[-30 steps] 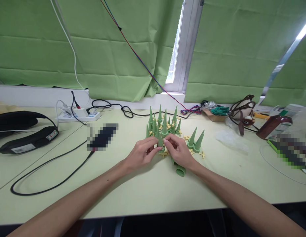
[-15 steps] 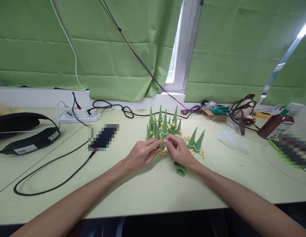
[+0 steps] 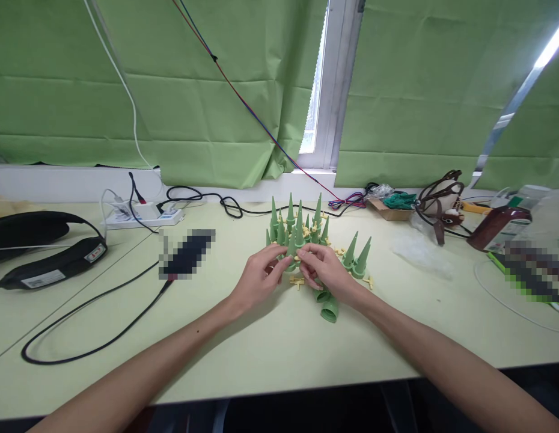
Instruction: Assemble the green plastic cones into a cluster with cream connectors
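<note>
My left hand [image 3: 256,278] and my right hand [image 3: 323,270] meet at the middle of the pale green table [image 3: 270,343]. Both pinch one green cone spike [image 3: 292,257] held upright between their fingertips, a small yellow piece at its base. Behind them stands a cluster of upright green cones [image 3: 297,222] with yellow pieces among them. Two more upright cones [image 3: 357,255] stand to the right. Below my right hand lie green cones on their sides [image 3: 329,307]. Loose yellow connectors [image 3: 298,281] lie under my hands.
A black cable [image 3: 94,313] loops across the left of the table, near a black headset-like device [image 3: 40,252] and a white power strip [image 3: 139,213]. At the right are a brown bottle [image 3: 496,225], a bag with straps [image 3: 442,201] and clear plastic [image 3: 421,249]. Green curtains hang behind.
The cone between my fingers has been turned upright and lifted slightly. My hands stay together at the same spot; the camera has tipped a little.
</note>
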{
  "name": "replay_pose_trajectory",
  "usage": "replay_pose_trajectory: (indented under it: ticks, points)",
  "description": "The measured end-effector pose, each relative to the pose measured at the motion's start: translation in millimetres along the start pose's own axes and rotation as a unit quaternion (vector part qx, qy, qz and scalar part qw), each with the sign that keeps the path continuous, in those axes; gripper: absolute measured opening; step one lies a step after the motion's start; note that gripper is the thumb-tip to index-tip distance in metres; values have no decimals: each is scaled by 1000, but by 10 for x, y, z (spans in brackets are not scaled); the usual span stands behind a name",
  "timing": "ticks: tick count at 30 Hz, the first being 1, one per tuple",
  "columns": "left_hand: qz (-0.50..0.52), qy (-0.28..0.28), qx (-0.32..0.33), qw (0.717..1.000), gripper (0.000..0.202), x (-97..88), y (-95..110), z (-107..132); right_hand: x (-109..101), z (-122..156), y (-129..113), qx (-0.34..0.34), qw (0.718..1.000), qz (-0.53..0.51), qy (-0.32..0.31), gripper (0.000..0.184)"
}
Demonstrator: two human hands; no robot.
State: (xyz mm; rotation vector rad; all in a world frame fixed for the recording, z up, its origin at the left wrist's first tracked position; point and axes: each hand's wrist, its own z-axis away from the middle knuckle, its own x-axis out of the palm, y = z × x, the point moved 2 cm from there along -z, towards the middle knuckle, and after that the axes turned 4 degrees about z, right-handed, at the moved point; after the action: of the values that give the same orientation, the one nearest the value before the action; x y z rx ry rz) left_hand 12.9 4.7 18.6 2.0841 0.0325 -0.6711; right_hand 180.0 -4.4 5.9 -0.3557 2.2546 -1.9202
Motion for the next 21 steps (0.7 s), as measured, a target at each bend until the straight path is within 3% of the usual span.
replay_pose_trajectory:
  ticks: [4, 7, 21]
  points:
    - [-55, 14, 52, 997, 26, -14, -30, -5, 2, 11, -13, 1, 1000, -15, -10, 34]
    - [-53, 10, 56, 997, 27, -24, -37, -5, 11, 23, -22, -10, 1000, -7, -16, 33]
    - [86, -17, -64, 994, 43, -14, 13, -2, 24, 48, -9, -67, 994, 83, -7, 28]
